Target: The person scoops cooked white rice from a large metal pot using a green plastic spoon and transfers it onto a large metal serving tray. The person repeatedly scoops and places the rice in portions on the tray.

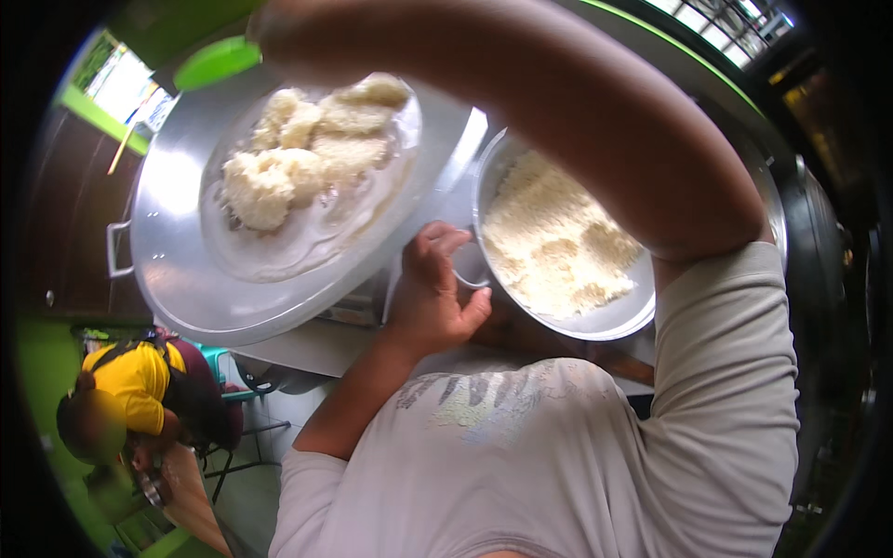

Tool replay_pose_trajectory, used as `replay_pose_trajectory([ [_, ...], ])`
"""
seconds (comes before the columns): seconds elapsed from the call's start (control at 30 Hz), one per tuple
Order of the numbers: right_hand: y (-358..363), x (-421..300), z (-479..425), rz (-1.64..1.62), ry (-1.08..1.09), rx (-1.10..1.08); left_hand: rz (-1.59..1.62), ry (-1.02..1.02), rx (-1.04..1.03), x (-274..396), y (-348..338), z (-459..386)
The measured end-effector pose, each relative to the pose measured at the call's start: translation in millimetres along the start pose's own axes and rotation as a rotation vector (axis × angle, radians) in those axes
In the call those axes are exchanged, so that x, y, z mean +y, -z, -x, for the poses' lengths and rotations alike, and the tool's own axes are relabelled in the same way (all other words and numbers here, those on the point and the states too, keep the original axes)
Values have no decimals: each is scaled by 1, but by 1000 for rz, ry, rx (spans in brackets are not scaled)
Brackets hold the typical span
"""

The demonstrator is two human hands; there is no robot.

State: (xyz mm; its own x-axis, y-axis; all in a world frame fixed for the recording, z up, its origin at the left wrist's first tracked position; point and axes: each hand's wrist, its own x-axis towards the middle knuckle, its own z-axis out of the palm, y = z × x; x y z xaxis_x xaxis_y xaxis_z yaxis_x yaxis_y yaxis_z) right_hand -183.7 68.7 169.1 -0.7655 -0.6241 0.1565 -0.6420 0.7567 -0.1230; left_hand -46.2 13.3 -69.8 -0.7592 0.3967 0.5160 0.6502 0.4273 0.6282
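Observation:
My left hand [436,293] is curled around a small rounded metal piece [472,268], a cup or a handle, between the two vessels. Its thumb and fingers are apart; whether they grip the piece I cannot tell. At their right is a round metal pot [579,328] of loose pale rice [551,244]. My right arm reaches across the pot to the far left, and my right hand [275,38], blurred and partly cut off, is on a bright green plastic utensil [218,64]. Below it, clumps of sticky white rice [300,153] sit in milky liquid in a wide metal pan [178,279].
A square handle [120,250] juts from the pan's left side. At lower left a person in a yellow shirt [132,376] bends over a wooden surface [188,488]. A turquoise chair [216,363] stands behind that person. Dark cabinets [77,230] line the left.

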Motion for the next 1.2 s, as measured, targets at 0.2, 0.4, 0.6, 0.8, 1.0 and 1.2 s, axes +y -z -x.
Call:
replay_pose_trajectory([
  [0.2, 49, 88, 143, 275, -117, 395, -39, -47, -14, 0, 5, 8],
  [0.4, -51, 131, 258, 209, -806, -152, -27, -110, -99, 22, 6, 3],
  [0.6, -107, 154, 264, 238, -915, -253, 12, -126, -68, 24, -9, 9],
  [0.8, -115, 170, 236, 188, -929, -284, 168, 11, -55, 27, -12, 1],
  [1.0, -124, 198, 217, 62, -854, -255, 245, 117, -54, 22, -13, -11],
  [1.2, -141, 231, 183, -34, -682, -287, 314, 85, -5, -6, -12, -23],
])
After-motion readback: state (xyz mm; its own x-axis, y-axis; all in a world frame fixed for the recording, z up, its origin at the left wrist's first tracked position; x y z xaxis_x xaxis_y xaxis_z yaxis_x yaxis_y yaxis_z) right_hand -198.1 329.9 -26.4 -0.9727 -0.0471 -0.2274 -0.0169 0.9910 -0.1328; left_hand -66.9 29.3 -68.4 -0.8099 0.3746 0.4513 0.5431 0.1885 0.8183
